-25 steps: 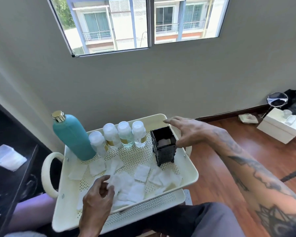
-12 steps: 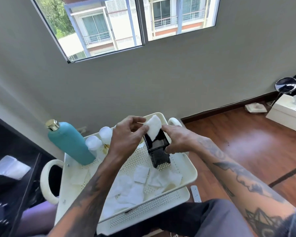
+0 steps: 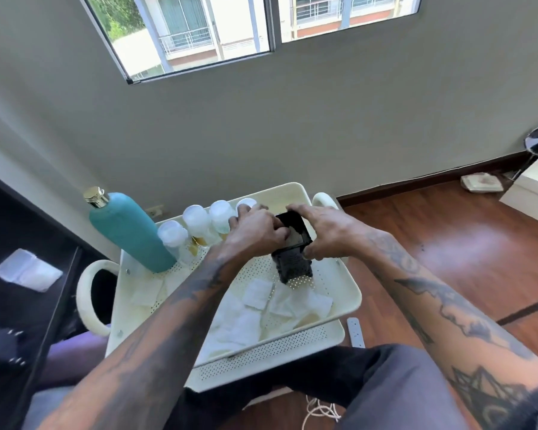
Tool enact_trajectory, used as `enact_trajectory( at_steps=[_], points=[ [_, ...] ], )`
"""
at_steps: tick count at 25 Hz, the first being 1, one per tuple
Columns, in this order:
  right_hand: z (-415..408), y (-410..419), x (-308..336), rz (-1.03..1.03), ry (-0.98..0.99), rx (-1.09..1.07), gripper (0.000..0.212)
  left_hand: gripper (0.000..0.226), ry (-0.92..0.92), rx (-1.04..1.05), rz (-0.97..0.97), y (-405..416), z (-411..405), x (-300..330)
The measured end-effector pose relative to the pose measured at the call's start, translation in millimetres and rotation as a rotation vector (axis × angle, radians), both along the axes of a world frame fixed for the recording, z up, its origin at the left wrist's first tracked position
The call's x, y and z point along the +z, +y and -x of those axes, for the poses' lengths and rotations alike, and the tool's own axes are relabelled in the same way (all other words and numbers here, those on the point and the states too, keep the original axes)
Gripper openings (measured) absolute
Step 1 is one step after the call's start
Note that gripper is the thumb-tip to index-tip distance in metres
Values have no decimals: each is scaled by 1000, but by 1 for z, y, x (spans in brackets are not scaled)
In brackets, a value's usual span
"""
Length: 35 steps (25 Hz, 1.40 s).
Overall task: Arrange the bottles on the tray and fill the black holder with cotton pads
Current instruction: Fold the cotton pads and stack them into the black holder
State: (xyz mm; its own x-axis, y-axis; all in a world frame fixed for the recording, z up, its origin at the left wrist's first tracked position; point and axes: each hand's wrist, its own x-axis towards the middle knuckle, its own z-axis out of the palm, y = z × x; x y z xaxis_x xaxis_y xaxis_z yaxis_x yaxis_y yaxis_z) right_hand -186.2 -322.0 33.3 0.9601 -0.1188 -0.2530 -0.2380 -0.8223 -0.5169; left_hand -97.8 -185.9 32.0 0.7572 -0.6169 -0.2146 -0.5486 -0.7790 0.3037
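My left hand [image 3: 257, 231] sits right over the open top of the black holder [image 3: 292, 252], fingers bent down into its mouth, pressing a cotton pad inside; the pad itself shows only as a pale patch in there, so I can't tell whether my fingertips pinch it or only push it. My right hand [image 3: 326, 232] curls round the holder's far and right side, steadying it. The holder stands upright on the tray [image 3: 348, 293], its long axis vertical, so the push has to go straight down, I'd judge. The loose cotton pads [image 3: 255, 294] lie scattered on the tray floor nearer me, below and behind my left wrist, and that hand is the closer one for fetching the next. The teal bottle [image 3: 131, 231] stands at the tray's back left corner, the small clear bottles [image 3: 196, 218] in a row between it and my left hand, along the back edge.
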Motion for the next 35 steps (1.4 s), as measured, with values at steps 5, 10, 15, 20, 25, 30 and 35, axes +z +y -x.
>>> enact_trajectory(
  at_steps=[5, 10, 15, 20, 25, 30, 35],
  points=[
    [-3, -1, -4, 7, 9, -17, 94, 12, -36, 270, 595, 94, 15, -16],
    [1, -1, 0, 61, 62, 4, 109, 32, 420, 292, 164, 141, 54, -73],
    [50, 25, 10, 68, -293, -191, 57, 42, 257, 296, 32, 120, 62, -89],
    [58, 85, -27, 183, 79, -102, 24, 18, 309, 330, 167, 136, 60, -99],
    [41, 93, -67, 375, 297, -251, 33, 14, 337, 432, 507, 176, 64, -96],
    [43, 74, -76, 89, 137, -307, 19, 12, 232, 545, 690, 206, 68, -96],
    [61, 67, -78, -389, -82, -401, 10, 4, 185, 476, 693, 205, 69, -107]
  ],
)
